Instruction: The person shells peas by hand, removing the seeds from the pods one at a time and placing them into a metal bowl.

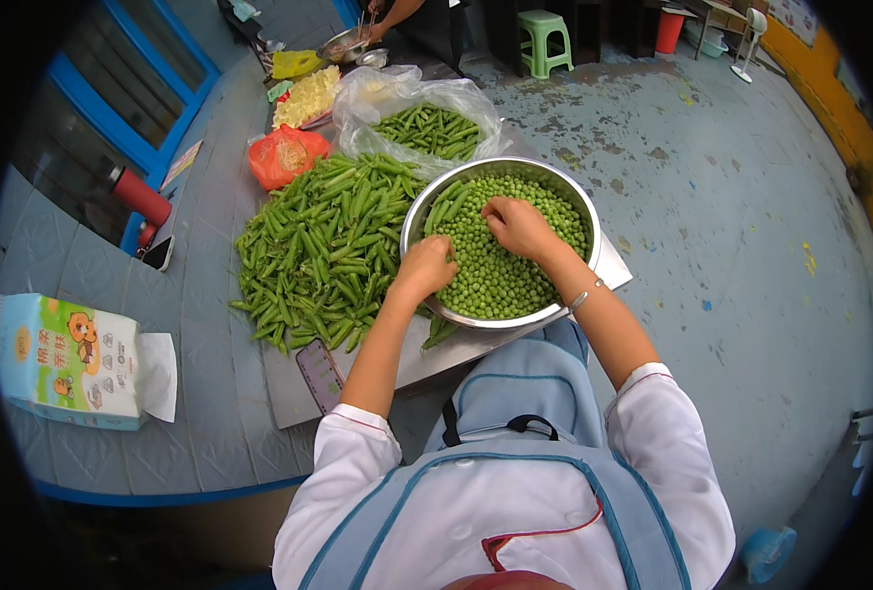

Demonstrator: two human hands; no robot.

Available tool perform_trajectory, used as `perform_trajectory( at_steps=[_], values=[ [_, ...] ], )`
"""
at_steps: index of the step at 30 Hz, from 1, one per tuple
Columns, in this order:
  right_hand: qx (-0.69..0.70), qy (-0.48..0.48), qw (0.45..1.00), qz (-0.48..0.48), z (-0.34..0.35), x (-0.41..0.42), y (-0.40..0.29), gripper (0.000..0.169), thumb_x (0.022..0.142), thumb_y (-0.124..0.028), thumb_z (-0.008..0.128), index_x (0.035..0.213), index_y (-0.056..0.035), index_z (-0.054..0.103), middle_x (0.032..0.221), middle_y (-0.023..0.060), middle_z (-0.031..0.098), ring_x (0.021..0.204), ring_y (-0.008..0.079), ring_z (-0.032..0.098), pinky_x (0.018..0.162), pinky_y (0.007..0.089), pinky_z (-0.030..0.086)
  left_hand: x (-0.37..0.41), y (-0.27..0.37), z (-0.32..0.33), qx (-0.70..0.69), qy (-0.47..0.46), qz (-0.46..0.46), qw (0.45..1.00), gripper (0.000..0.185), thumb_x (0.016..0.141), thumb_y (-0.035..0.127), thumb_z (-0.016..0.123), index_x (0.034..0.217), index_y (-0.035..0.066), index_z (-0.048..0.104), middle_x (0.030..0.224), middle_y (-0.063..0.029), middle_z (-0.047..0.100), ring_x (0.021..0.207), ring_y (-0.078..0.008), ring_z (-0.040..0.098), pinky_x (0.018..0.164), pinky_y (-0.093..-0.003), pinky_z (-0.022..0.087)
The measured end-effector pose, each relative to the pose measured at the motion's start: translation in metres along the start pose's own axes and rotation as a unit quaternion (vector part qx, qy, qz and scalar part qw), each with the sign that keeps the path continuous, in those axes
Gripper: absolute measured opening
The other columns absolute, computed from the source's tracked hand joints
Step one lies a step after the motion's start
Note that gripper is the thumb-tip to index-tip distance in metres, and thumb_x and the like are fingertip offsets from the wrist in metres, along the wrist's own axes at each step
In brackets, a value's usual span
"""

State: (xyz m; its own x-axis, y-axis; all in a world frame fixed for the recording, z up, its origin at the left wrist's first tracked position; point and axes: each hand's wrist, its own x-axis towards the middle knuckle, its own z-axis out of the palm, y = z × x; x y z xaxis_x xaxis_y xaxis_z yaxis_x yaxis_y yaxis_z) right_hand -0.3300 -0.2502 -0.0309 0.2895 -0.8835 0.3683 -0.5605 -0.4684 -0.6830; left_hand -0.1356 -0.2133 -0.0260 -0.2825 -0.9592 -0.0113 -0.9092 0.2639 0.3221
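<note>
A round steel bowl (596, 243) full of shelled green peas (506, 284) stands on a metal table, with a few whole pods lying on the peas at its left side. My left hand (429, 263) is at the bowl's left rim, fingers curled; whether it holds something is hidden. Over the middle of the peas is my right hand (521, 227), fingers bent down, its fingertips partly hidden. A large heap of green pea pods (333, 247) lies left of the bowl. Behind the bowl, a clear plastic bag (366, 136) holds more pods (432, 129).
A phone-like flat thing (320, 376) lies at the table's near edge (414, 372). Beyond the heap are a red bag (286, 156) and pale yellow food pieces (308, 97). Another person's hands (381, 22) work at a far bowl. Tissues (82, 361) stand left; a green stool (545, 44) is behind.
</note>
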Motion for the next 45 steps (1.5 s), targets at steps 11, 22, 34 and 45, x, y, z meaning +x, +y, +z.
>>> perform_trajectory(
  at_steps=[11,22,34,45],
  values=[
    [0.379,-0.04,0.921,0.082,-0.009,0.01,-0.001,0.021,0.084,-0.014,0.059,0.096,0.0037,0.055,0.069,0.005,0.058,0.058,0.0103,0.055,0.05,0.0233,0.043,0.027,0.019,0.013,-0.666,0.086,-0.056,0.739,0.03,0.088,0.019,0.057,0.104,-0.005,0.057,0.088,-0.0109,0.062,0.068,-0.0152,0.062,0.063,-0.0253,0.053],
    [0.314,-0.09,0.936,0.128,-0.011,0.006,0.0,0.018,0.084,-0.012,0.058,0.076,0.003,0.062,0.062,0.0023,0.057,0.052,0.0074,0.049,0.047,0.0228,0.04,0.021,0.031,0.021,-0.527,0.038,0.026,0.849,0.027,0.095,0.021,0.04,0.084,0.0,0.052,0.069,-0.0046,0.054,0.054,-0.0091,0.051,0.045,-0.0223,0.041],
    [0.253,-0.012,0.963,0.089,-0.013,0.003,-0.01,0.016,0.07,-0.006,0.054,0.058,0.0051,0.056,0.053,0.0052,0.055,0.051,0.0068,0.051,0.046,0.0255,0.04,0.02,0.047,0.019,-0.421,0.13,0.049,0.897,0.023,0.093,0.014,0.043,0.077,0.0,0.051,0.058,-0.0061,0.053,0.045,-0.0119,0.05,0.043,-0.0263,0.04],
    [0.256,0.084,0.956,0.115,-0.005,0.002,-0.025,0.018,0.066,-0.009,0.058,0.054,0.0035,0.055,0.048,0.0048,0.053,0.046,0.0076,0.05,0.042,0.0263,0.04,0.025,0.046,0.029,-0.382,0.185,0.062,0.903,0.03,0.096,0.023,0.037,0.078,0.003,0.05,0.057,-0.0017,0.047,0.048,-0.0083,0.042,0.043,-0.0242,0.032]
  ],
)
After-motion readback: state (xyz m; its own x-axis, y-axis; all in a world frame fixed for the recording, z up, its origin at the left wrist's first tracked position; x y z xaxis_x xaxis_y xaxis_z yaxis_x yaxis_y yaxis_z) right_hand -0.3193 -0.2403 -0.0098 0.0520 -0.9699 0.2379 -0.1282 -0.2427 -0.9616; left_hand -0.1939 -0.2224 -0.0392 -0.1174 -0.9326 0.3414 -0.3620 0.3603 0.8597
